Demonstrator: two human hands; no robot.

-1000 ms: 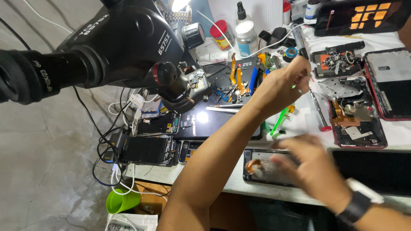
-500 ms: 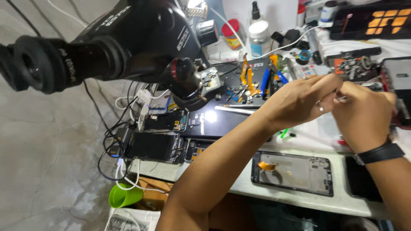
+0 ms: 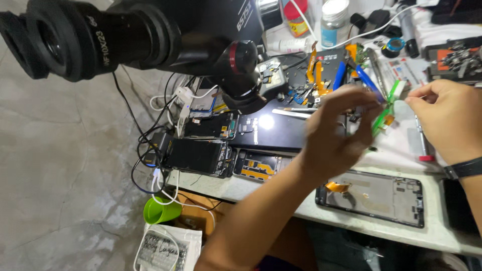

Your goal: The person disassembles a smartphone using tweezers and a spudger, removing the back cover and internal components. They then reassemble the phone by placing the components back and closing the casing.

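Left hand (image 3: pixel 337 131): raised above the desk (image 3: pixel 381 228), motion-blurred, fingers curled with thumb and fingertips drawn close together at the upper right of the hand.
Left grip: the fingertips meet near the upper end of a green strip (image 3: pixel 384 113); blur prevents confirming whether they clamp it, so I cannot tell.
Right hand (image 3: pixel 446 118): held at the right side of the view, a dark wristband (image 3: pixel 464 168) on the wrist.
Right grip: thumb and forefinger pinched together, pointing left toward the left hand's fingertips; a small pale piece appears between the two hands, too blurred to identify. Whether anything is actually held cannot be told.
Green strip: thin, bright green, tilted, lying just between the two hands, above the white cloth on the desk.
Phone frame (image 3: pixel 374 195): open dark frame with an orange flex cable at its left end, flat on the near desk edge, below the left hand, untouched.
Screwdriver (image 3: pixel 420 143): slim, red-capped, lying on the desk under the right hand.
Microscope (image 3: pixel 130 37): black, eyepieces at upper left, its lens over a dark mat with a bright spot of light.
Other phones (image 3: pixel 198 155): opened units in a row at the left desk edge, with cables.
Green cup (image 3: pixel 160 211): below the desk edge.
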